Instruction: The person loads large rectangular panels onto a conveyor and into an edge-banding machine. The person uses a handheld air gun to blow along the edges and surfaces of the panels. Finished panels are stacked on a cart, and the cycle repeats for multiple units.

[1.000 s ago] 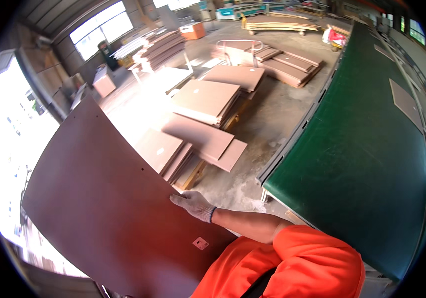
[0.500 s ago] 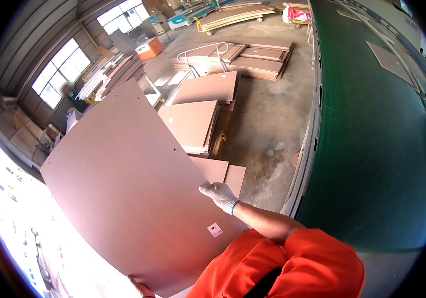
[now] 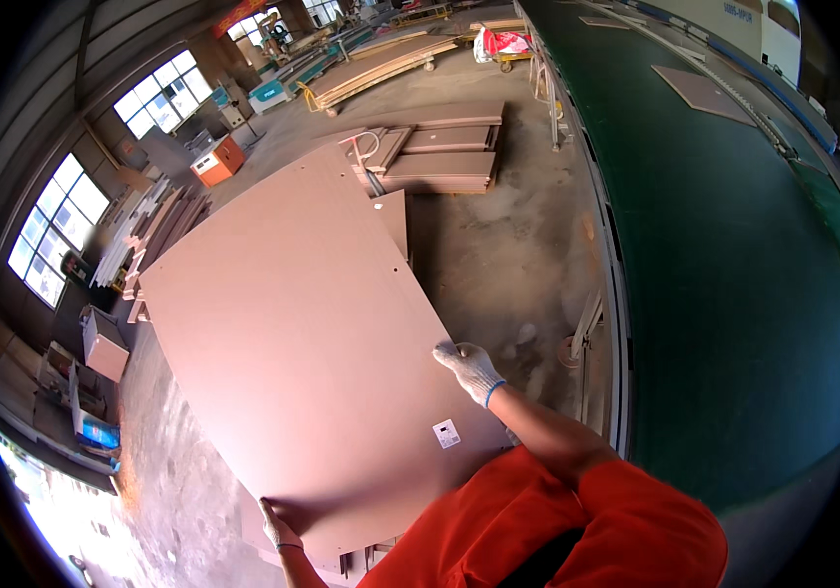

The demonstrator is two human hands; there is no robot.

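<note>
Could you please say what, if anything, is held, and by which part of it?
A large, flat, pinkish-brown rectangular board: the white-gloved right hand grips its right edge, the left hand its lower left edge.

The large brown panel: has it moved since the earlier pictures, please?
Yes, rightward: the large brown panel had its far corner left of the orange cabinet in the head view; now that corner appears to the right of it.

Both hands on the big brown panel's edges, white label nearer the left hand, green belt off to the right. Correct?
Not quite: the head view shows the white label nearer the right hand. The rest stands: right hand and left hand on the edges of the big brown panel, green belt off to the right.
</note>
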